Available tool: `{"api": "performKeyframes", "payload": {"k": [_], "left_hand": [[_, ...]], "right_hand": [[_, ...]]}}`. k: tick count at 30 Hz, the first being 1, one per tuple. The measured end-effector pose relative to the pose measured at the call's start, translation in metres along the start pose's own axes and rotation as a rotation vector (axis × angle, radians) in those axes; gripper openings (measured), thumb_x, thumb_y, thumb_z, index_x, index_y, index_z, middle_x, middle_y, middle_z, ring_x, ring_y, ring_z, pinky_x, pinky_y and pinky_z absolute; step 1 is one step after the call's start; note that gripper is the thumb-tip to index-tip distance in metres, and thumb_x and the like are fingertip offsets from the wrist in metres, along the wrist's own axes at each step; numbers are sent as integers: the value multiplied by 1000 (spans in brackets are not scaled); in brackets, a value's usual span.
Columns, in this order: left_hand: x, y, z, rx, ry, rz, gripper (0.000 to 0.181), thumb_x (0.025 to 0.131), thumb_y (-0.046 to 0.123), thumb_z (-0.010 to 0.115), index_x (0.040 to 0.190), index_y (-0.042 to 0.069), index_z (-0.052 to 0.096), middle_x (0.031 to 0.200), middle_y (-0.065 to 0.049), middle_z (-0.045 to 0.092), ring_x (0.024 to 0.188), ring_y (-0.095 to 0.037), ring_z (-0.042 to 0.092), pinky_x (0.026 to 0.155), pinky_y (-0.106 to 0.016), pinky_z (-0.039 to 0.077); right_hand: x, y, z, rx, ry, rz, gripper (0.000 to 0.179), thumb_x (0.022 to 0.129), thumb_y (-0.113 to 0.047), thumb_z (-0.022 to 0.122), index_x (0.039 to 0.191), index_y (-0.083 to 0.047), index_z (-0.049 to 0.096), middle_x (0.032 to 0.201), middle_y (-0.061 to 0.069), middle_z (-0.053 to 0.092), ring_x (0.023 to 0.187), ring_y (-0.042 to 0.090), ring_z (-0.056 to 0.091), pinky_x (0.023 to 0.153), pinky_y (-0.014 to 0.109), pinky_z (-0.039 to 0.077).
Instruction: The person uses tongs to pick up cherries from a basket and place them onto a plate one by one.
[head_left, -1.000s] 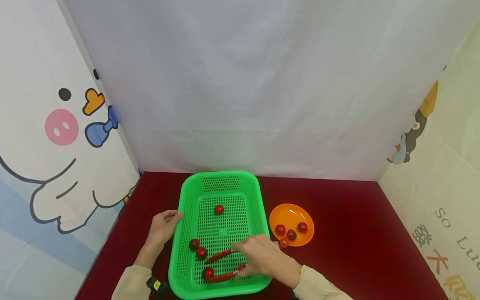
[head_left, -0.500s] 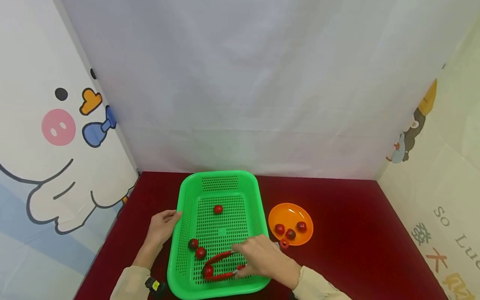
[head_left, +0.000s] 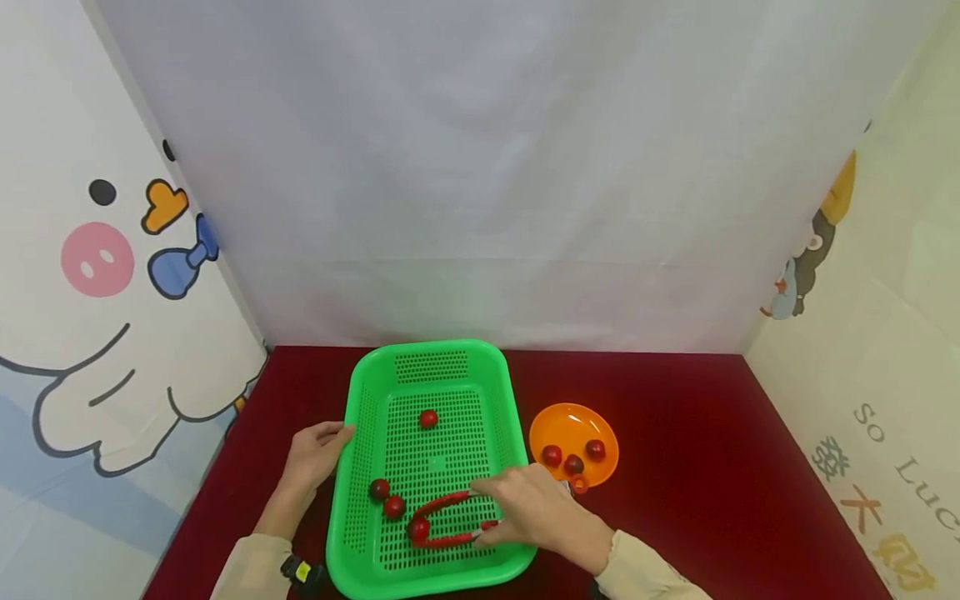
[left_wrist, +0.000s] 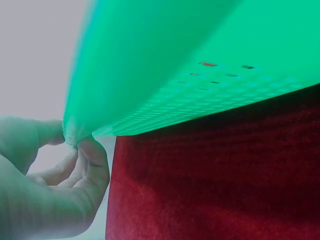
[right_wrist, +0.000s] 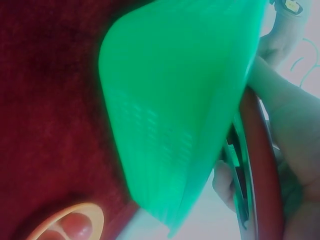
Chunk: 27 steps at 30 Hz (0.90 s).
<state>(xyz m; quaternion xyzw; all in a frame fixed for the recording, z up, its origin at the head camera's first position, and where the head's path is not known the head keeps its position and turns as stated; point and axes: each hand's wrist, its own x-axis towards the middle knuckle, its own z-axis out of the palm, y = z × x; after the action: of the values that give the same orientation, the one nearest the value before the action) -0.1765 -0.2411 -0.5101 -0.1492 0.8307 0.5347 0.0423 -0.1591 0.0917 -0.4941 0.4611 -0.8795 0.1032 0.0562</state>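
My left hand pinches the left rim of a green plastic basket between thumb and fingers, as the left wrist view shows at the rim. My right hand, over the basket's right rim, grips tongs with red tips. The tong tips close around a round red fruit inside the basket near its front. Two more fruits lie together to the left of the tips, and another fruit sits farther back. The right wrist view shows the tongs' red handle beside the palm.
Right of the basket, an orange plate bears three dark red fruits. The tongs' red ring end hangs over the plate's near edge. A dark red cloth covers the table, with white curtains behind and at the sides.
The tong tips have come together on the front fruit, which has then shifted slightly up and to the right with them. The left hand stays on the rim. The head view has turned slightly right.
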Motion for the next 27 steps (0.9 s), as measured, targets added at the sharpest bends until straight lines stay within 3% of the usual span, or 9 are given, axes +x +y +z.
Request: {"api": "performKeyframes", "payload": {"k": [4,8,14,22,27], "left_hand": [[0,2,-1,-28,-7,-7,52,108,26,56,143,-12,50,133,-33,59,94,-24,68,74,-33,56],[0,4,-1,-53,-15,-9,51,108,25,56,143,-12,50,131,-32,61,81,-10,65,68,-28,55],[0,6,-1,-57,-17,-8,52,107,24,56,142,-14,50,130,-33,61,82,-11,67,68,-28,57],[1,4,-2,-69,-20,-9,51,107,25,56,141,-13,52,133,-32,61,90,-14,69,74,-34,60],[1,3,-3,-64,-21,-16,51,107,27,57,141,-12,52,134,-31,60,93,-16,69,75,-34,60]], "right_hand": [[-3,5,-2,29,36,1,52,72,-54,92,103,-16,75,81,-7,74,52,0,37,42,14,17],[-7,9,-5,27,79,3,54,73,-52,91,108,-14,77,89,-4,77,55,2,48,43,11,21],[-13,17,-5,-14,177,1,59,71,-54,92,111,-14,78,96,-5,78,62,7,61,47,8,29],[-22,27,-7,21,267,39,60,68,-51,94,110,-13,76,88,-4,76,58,5,52,49,9,32],[-27,32,-7,17,313,50,61,67,-51,95,109,-13,75,71,-6,67,57,2,42,50,10,28]]}}
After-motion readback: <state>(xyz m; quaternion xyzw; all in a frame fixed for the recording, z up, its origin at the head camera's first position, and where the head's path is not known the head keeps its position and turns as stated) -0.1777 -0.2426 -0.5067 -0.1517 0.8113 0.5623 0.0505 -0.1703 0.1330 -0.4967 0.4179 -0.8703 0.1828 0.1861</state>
